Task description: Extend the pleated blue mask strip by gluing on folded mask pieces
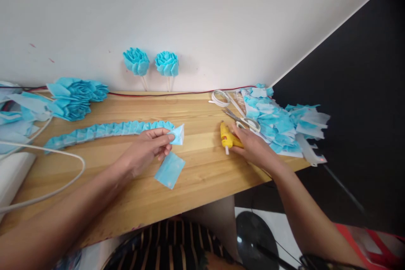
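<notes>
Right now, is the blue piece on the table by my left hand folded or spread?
Spread out: the blue piece lies flat on the wooden table, with no folded-over flap showing.

Free table (202,141) beside yellow glue gun (225,136)

Folded blue piece (178,134) pinched in left hand (152,147); yellow glue gun (225,136) held in right hand (251,145).
</notes>
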`<state>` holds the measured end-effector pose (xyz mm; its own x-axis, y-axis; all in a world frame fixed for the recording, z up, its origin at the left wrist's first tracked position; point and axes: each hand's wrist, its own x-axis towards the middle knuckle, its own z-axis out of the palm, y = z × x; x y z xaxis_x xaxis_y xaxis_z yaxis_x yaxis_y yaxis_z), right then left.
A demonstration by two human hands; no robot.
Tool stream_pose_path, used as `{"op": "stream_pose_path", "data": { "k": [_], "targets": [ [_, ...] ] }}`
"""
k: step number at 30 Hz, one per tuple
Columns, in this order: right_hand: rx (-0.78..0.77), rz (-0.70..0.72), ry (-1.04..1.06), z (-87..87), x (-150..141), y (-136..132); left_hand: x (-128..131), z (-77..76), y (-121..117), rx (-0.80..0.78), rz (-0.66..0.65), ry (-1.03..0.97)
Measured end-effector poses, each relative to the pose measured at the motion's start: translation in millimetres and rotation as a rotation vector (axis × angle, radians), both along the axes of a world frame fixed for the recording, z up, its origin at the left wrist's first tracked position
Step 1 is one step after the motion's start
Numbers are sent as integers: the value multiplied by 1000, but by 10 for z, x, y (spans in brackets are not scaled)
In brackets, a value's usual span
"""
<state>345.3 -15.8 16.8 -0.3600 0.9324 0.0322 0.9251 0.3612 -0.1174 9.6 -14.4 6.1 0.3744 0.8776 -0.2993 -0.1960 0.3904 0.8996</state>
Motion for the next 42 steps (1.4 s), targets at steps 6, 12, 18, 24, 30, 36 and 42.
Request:
{"op": "stream_pose_path", "data": {
  "k": [6,12,18,24,30,36,42],
  "targets": [
    [-51,7,452,310,-379,33,-3,-21,-15,38,-25,63],
    [-296,205,904,235,-1114,157,-12,-83,6,93,-39,92],
    [-379,228,871,257,-1347,306,-35,-116,27,155,-38,149],
    [-200,245,764,264,-1410,290,-34,-107,38,168,-28,174],
    [209,402,549,169,-1421,221,-8,-74,22,44,13,95],
    [271,508,544,141,-1391,234,-15,-92,45,37,41,79],
    [319,595,493,87,-1354,235,-10,-75,61,-14,51,27]
  ]
}}
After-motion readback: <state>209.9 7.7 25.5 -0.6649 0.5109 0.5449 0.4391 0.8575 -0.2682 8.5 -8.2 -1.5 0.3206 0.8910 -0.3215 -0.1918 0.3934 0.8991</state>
